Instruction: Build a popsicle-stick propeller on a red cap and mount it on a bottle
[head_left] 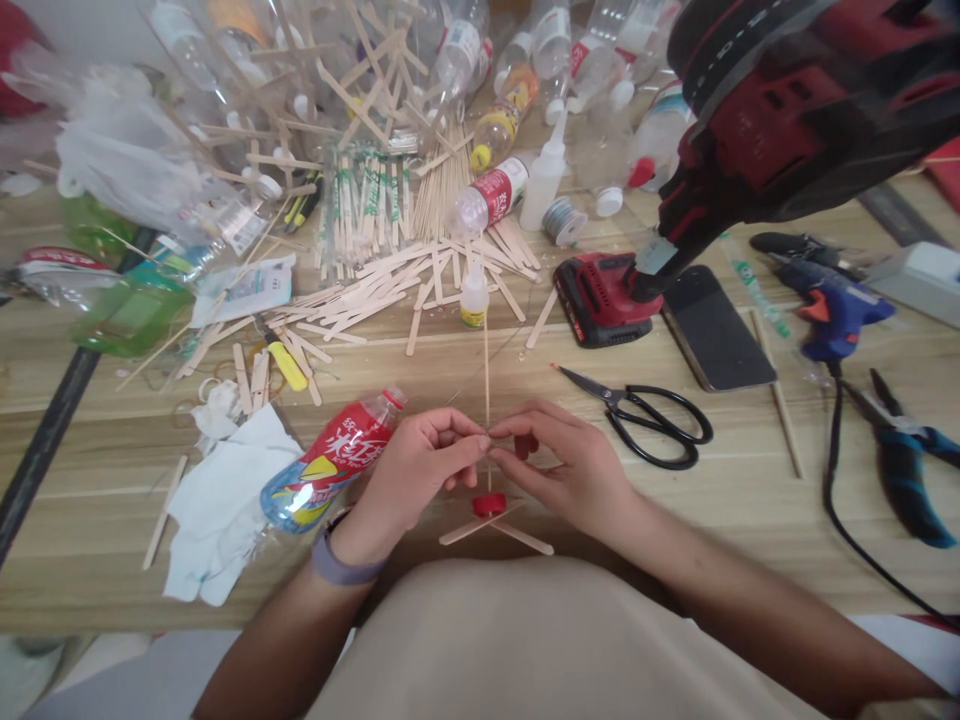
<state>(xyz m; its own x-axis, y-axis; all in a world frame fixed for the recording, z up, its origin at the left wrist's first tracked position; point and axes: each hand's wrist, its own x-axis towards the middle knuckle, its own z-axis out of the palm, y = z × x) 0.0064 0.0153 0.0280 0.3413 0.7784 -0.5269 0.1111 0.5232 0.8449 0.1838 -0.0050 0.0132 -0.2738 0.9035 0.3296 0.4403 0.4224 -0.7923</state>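
Left hand (431,452) and right hand (561,455) pinch the wooden skewer (487,375) between closed fingertips, beyond the red bottle cap (490,504), before the torso (487,640). Apparent step: fingertip adjustment; the next move likely calls for steady alignment.

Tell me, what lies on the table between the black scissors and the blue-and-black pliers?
In the head view, a thin wooden stick and, nearer the pliers, the glue gun's black cord lie between them.
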